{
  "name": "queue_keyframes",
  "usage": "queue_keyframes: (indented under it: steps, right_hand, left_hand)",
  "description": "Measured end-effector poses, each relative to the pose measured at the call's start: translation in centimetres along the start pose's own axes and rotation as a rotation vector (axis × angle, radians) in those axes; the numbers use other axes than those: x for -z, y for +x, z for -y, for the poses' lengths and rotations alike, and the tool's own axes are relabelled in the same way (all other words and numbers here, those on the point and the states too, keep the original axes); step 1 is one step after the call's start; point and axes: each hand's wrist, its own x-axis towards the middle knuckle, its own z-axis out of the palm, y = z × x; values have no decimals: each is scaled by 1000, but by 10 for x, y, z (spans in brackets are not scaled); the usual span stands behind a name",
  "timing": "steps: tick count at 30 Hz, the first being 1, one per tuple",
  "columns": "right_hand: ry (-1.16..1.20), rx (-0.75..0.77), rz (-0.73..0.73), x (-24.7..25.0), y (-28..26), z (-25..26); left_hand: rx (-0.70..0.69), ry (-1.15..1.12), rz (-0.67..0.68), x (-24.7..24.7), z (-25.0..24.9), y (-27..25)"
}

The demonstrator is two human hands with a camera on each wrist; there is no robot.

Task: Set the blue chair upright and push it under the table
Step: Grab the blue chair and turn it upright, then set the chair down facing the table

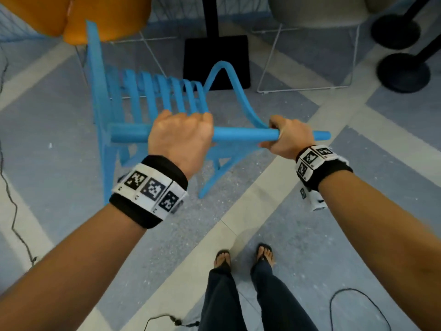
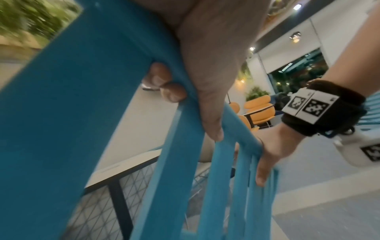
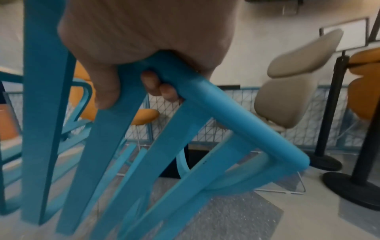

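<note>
The blue slatted chair (image 1: 148, 96) stands in front of me with its round top rail (image 1: 245, 136) level and nearest me. My left hand (image 1: 181, 134) grips that rail near its middle, fingers curled over it (image 2: 164, 84). My right hand (image 1: 286, 137) grips the same rail near its right end (image 3: 236, 116), beside the curved armrest (image 1: 229, 82). The seat slats run away from me toward the black table base (image 1: 216, 60). The tabletop is out of view in the head view.
An orange chair (image 1: 95, 17) stands at the back left, touching the blue chair's side. A grey chair on a white wire frame (image 1: 307, 56) stands back right, with black stanchion bases (image 1: 403, 72) beyond. Cables (image 1: 14, 211) trail on the floor. My feet (image 1: 243, 256) are behind the chair.
</note>
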Motion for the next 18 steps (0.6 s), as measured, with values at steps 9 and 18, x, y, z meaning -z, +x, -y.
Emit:
queue_keyframes:
  steps: [9,18]
  right_hand:
    - [-104,29,-63,17,-51,48]
    - [-246,91,-108,-7,-78,91]
  left_hand:
    - [103,-258,-19,-3,47,-57]
    - [234,-408,206,-69,70,-100]
